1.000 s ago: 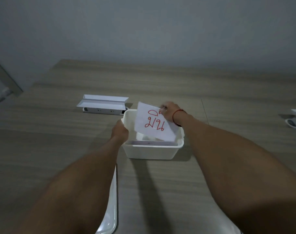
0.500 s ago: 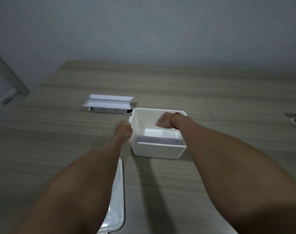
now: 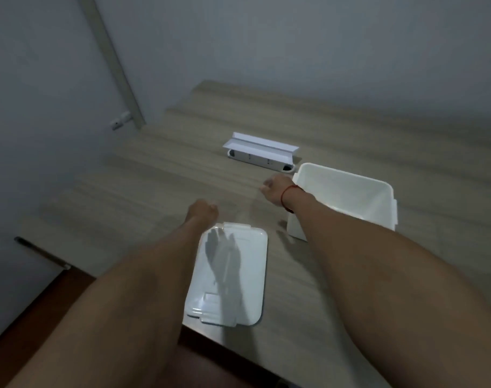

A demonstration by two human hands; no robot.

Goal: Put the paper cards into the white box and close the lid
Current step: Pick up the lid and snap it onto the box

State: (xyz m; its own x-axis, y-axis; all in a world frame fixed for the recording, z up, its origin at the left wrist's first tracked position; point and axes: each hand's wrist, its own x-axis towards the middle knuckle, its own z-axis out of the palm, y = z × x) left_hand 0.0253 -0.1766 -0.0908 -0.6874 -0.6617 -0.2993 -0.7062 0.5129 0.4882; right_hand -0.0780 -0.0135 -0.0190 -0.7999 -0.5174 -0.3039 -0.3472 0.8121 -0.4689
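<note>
Head view: right hand point(image 3: 275, 189) now out of the white box point(image 3: 348, 197), left hand point(image 3: 202, 212) off its rim. Both curled, seemingly empty; grip blurred. Cards presumably inside the box, unseen. Lid point(image 3: 230, 273) flat on the surface point(image 3: 155, 177), near-left of the box, next.

Left hand point(image 3: 201, 212): loosely curled, empty, forearm stretched forward. Right hand point(image 3: 275, 189): loosely curled, empty, farther out and right; red cord point(image 3: 287, 191) on wrist.
</note>
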